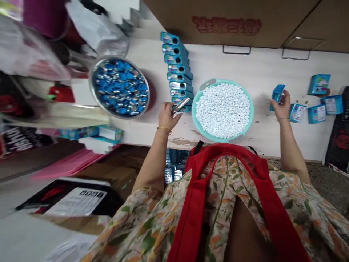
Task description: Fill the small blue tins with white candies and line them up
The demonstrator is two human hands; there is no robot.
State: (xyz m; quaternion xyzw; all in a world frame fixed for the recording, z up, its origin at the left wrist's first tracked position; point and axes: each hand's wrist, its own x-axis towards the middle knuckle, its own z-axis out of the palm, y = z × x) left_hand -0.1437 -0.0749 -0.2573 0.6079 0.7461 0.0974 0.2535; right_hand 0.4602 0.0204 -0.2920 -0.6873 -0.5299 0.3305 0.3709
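My left hand (166, 116) is closed around a slim, shiny silver metal object (181, 106) that points up and to the right. It is beside the near end of a row of small blue boxes (178, 77), several of which show a dark round spot on the facing end. To the right of that row, a pale turquoise basin (193, 113) is filled with small white pellets (223, 109). My right hand (284, 106) grips a small blue carton (277, 95) between thumb and fingers, its top flap raised. More blue cartons (297, 112) lie just right of this hand.
A steel bowl (92, 78) of blue and silver caps (121, 87) stands at the left. Large brown cardboard boxes (240, 25) line the table's back edge. White plastic bags (95, 29) lie at the upper left. Black wire handles (236, 53) project near the boxes.
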